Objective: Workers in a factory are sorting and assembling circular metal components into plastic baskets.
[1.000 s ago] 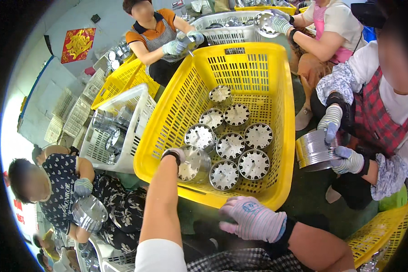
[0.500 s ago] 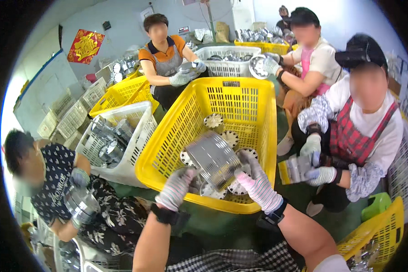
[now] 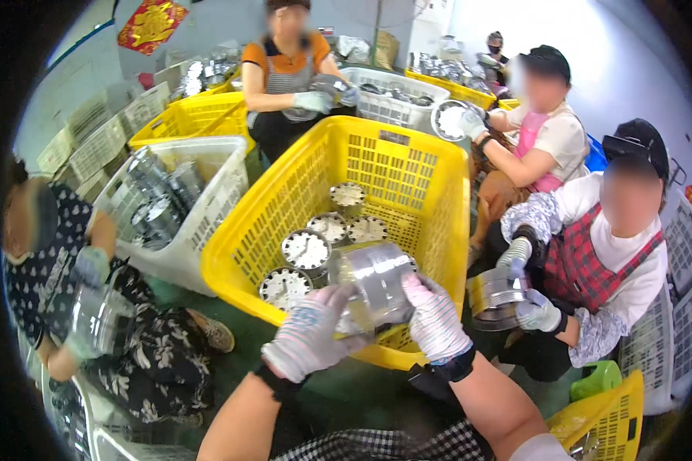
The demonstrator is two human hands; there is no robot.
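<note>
A shiny grey metal cylinder (image 3: 378,278) with ribbed bands around its side is held between my two gloved hands, tilted, over the near end of a large yellow plastic basket (image 3: 227,250). My left hand (image 3: 311,326) grips its lower left side, fingers curled against the metal. On its right, my right hand (image 3: 438,319) presses with thumb and fingers. Lower down in the basket stand several similar cylinders, such as one metal cylinder (image 3: 306,250) with a white notched round top; my hands and the held piece hide part of the basket's near end.
A person at the right (image 3: 577,261) and a person at the left (image 3: 69,269) each handle a cylinder. Two more people work at the far side. A white crate (image 3: 231,180) of metal parts stands left of the basket; a yellow basket (image 3: 615,415) lies at lower right.
The held cylinder has turned between my hands, and my left hand has shifted lower on it. My view has moved a little. The person at the right has turned their cylinder.
</note>
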